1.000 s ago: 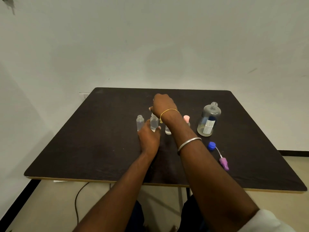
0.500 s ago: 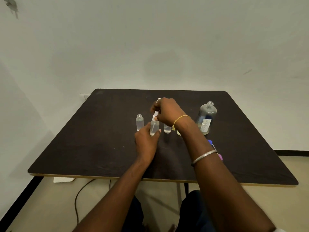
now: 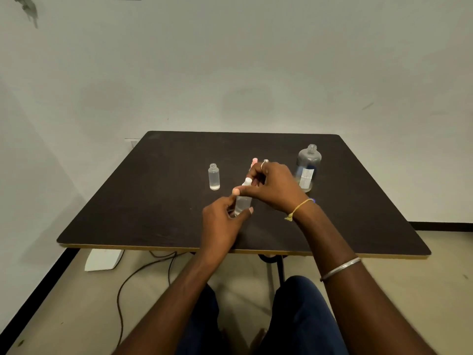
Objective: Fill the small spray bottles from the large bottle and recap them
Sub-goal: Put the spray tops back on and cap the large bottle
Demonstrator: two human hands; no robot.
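While left hand grips small spray bottle, right hand pinching its white cap

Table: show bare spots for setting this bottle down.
Free: the table left of the uncapped small bottle, and the far strip behind the large bottle. Crowded: centre between those two, where left hand and right hand hold a spray bottle.

Tilted clear spray bottle, white-capped

A sparse indoor room, kind unclear: dark bench against a bare off-white wall at 12 o'clock, black cable trailing over beige floor at 7 o'clock.
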